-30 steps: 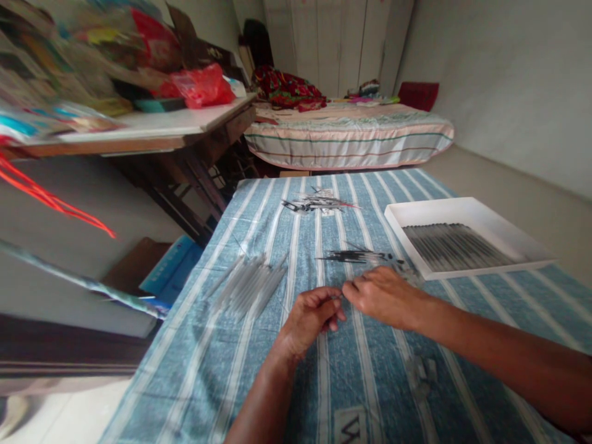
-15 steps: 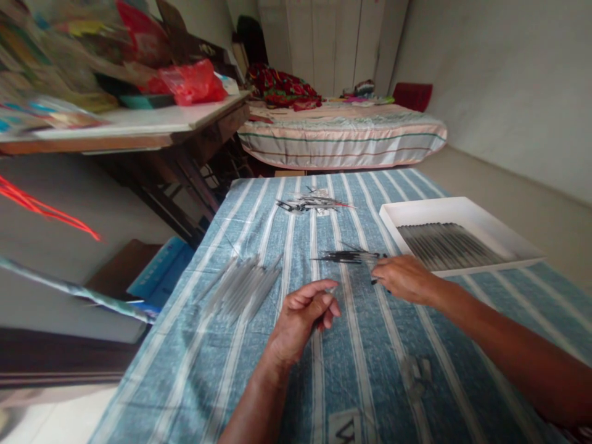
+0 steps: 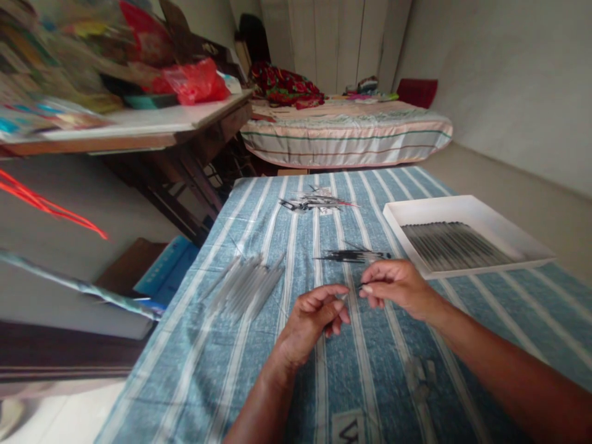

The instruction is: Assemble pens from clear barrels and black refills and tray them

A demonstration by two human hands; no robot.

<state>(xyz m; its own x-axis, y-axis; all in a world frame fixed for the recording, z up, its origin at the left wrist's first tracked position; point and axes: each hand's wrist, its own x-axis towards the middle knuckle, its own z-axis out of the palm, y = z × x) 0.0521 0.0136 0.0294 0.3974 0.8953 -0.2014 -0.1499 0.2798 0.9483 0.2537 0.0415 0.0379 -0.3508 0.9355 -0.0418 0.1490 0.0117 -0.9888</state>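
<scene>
My left hand (image 3: 319,317) is closed in a pinch above the cloth, and a pale tip, like the end of a translucent pen barrel (image 3: 345,296), shows between thumb and forefinger; the rest is hidden. Close by on the right, my right hand (image 3: 393,287) pinches a small black pen part (image 3: 361,286). A small gap separates the fingertips of both hands. Left of them lies a row of translucent grey pen barrels (image 3: 245,287). Just beyond my right hand is a bunch of thin black pen refills (image 3: 349,254).
A white box (image 3: 432,213) at the right holds a row of dark-ended pens (image 3: 456,243). Another mixed pile of thin pieces (image 3: 314,201) lies farther back. Small pale pieces (image 3: 420,375) rest near my right forearm. The striped cloth (image 3: 203,376) covers the table; a cluttered desk (image 3: 139,139) stands left.
My right hand moved away to the right, towards the black refills, then came back beside my left hand with a small black part. The left hand stayed nearly in place.
</scene>
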